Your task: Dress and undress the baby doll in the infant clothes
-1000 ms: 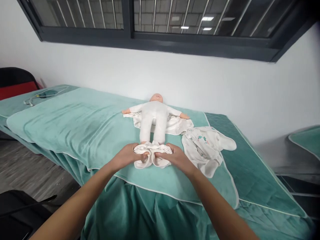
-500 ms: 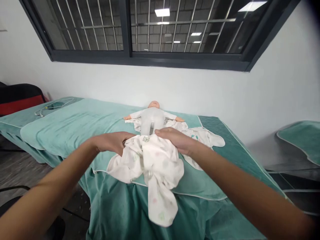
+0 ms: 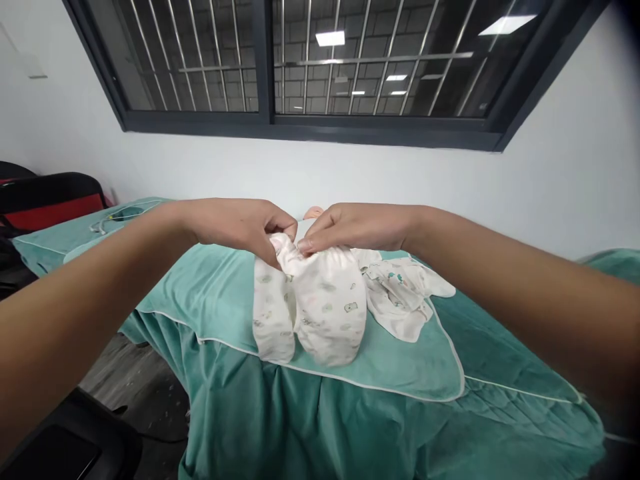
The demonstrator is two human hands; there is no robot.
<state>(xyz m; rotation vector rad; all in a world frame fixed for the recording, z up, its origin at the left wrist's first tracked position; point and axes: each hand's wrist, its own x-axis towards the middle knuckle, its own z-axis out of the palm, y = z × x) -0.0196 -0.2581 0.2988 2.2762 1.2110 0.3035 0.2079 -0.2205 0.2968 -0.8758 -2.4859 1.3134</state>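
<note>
White printed baby pants (image 3: pixel 327 310) hang from both my hands, their two legs dropping over the front of the green bed cover. My left hand (image 3: pixel 245 227) pinches the gathered waist edge on the left. Close beside it, my right hand (image 3: pixel 350 227) grips the same edge, thumb and fingers pressed together. Behind the hands lies a baby doll (image 3: pixel 314 212); only the top of its head and a bit of its pale body show, the rest hidden. Another white printed baby garment (image 3: pixel 400 287) lies crumpled to the right of the pants.
A light green cloth (image 3: pixel 200 287) covers part of the bed, over a darker green bedspread (image 3: pixel 500 420). At the back left lies a thin pale cable (image 3: pixel 103 223). Red and black chairs (image 3: pixel 55 203) stand at the left. A barred window (image 3: pixel 300 67) is in the wall behind.
Both hands have risen and come closer together at the waist of the pants. The pants' legs now hang side by side, and the doll is mostly covered from view.
</note>
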